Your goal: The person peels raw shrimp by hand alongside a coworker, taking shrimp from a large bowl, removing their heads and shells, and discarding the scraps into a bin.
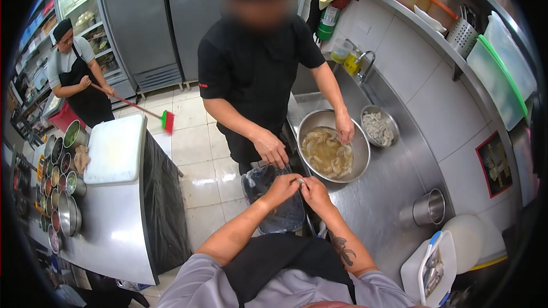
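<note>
My left hand [282, 190] and my right hand [315, 193] meet over a plastic-lined bin [288, 218], fingertips pinched together. Between them is a small pale shrimp [301, 182], mostly covered by my fingers. Just beyond, a large steel bowl [365, 162] holds cloudy liquid and shrimp [326, 151]. A co-worker's hand [344, 126] reaches into that bowl, while the same person's other hand [270, 147] hangs over the bin's far edge. To the right of it, a smaller steel bowl [396, 127] contains a pile of pale shrimp [378, 128].
The steel counter [371, 205] runs along my right, with a metal cup [428, 207] and a white container [412, 268]. A tap [368, 65] stands behind the bowls. Left is a worktable [114, 217] with a cutting board [116, 148]. Another person sweeps with a broom [167, 121].
</note>
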Demonstrator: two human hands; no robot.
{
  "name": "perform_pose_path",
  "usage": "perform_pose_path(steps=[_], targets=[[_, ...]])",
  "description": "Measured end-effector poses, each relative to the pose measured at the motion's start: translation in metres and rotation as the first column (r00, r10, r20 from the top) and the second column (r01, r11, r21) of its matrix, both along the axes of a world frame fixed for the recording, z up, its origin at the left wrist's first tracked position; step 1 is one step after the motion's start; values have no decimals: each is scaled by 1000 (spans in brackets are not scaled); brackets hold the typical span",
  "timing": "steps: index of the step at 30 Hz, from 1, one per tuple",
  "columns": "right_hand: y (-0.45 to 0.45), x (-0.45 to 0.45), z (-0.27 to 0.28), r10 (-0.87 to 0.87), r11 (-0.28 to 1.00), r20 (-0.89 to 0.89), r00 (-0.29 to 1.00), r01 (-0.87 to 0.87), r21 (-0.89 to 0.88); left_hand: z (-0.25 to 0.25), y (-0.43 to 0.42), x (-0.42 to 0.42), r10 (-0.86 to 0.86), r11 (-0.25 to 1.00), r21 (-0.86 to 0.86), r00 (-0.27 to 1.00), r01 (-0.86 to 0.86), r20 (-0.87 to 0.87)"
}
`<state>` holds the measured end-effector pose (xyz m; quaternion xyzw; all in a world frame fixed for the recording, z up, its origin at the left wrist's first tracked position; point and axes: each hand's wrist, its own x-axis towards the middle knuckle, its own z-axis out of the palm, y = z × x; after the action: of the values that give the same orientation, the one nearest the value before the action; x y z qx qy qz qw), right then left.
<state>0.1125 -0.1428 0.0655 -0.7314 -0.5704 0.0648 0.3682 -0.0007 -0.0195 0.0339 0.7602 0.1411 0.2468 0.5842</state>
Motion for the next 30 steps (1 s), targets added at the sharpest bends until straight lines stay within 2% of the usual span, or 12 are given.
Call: perform_pose_path(steps=[3, 4, 7, 14, 17, 20, 21, 22, 23, 24, 25, 30], targets=[[-1, -3, -1, -2, 1000, -6, 1000, 2, 13, -2, 0, -1, -3, 1000, -8, 1000, 3, -18], [0, -3, -2, -12, 1000, -5, 1000, 12, 0, -4, -1, 2, 10, 1000, -8, 999, -10, 32], [-2, -5, 1, -26, 1000, -38, 999, 26, -3, -14, 2, 6, -19, 998, -58, 1000, 17, -24], [-2, -3, 0, -26, 997, -60, 998, 30, 75, -20, 1, 13, 41, 996, -77, 999, -42, -15], [-3, -6, 1, -42, 991, -100, 994, 54, 121, -22, 3, 12, 38, 994, -99, 997, -44, -66], [-4, -1, -12, -72, 989, -112, 991, 85, 122, -29, 5, 14, 46, 987, -150, 998, -53, -49], [-3, -1, -15, -72, 988, -119, 990, 87, 131, -38, 6, 15, 36, 975, -218, 999, -44, -38], [-3, -3, -13, -67, 985, -122, 990, 86, 151, -39, 7, 16, 46, 981, -186, 998, -52, -35], [-1, -4, -12, -65, 983, -118, 991, 84, 166, -36, 5, 14, 41, 953, -302, 999, -40, -4], [-2, -7, -7, -72, 987, -122, 990, 88, 136, -43, 5, 17, 45, 948, -317, 999, -42, 1], [-2, -8, -7, -71, 984, -85, 994, 84, 160, -45, 6, 18, 55, 933, -355, 998, -62, -29], [-3, -10, -12, -86, 985, -147, 985, 106, 135, -44, 10, 18, 61, 890, -439, 987, -122, -150]])
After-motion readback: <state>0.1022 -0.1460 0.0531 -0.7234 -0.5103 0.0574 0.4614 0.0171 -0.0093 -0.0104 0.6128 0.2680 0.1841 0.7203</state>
